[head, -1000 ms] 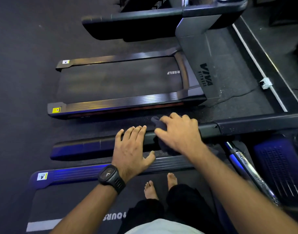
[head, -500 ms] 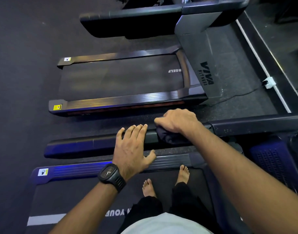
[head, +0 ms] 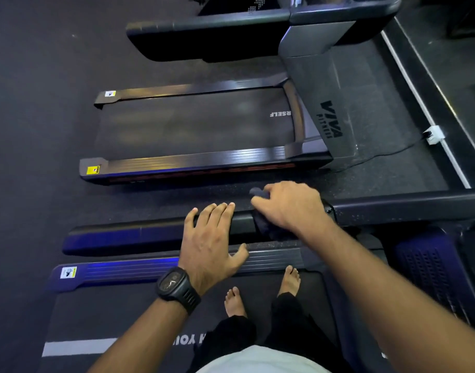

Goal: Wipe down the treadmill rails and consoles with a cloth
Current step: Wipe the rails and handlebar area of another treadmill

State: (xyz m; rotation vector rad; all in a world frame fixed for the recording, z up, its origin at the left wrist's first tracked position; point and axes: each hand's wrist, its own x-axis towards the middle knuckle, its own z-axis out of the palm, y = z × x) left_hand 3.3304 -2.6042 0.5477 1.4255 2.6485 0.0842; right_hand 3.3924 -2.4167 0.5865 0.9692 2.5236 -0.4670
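Observation:
I stand barefoot on a treadmill belt and look down at its left handrail, a dark padded bar running left to right. My right hand grips a dark cloth wrapped over the rail near where it joins the console arm. Most of the cloth is hidden under the palm; one end sticks out past the fingers and another hangs below. My left hand, with a black watch on the wrist, rests flat on the rail just left of the cloth, fingers straight.
A second treadmill stands parallel beyond the rail, with its own handrail and grey upright marked VIVA. A side step runs below my rail. A white cable clip sits on the floor strip at right.
My right hand has slid the cloth slightly left and right along the rail, staying near the console arm. The left hand has stayed flat on the rail.

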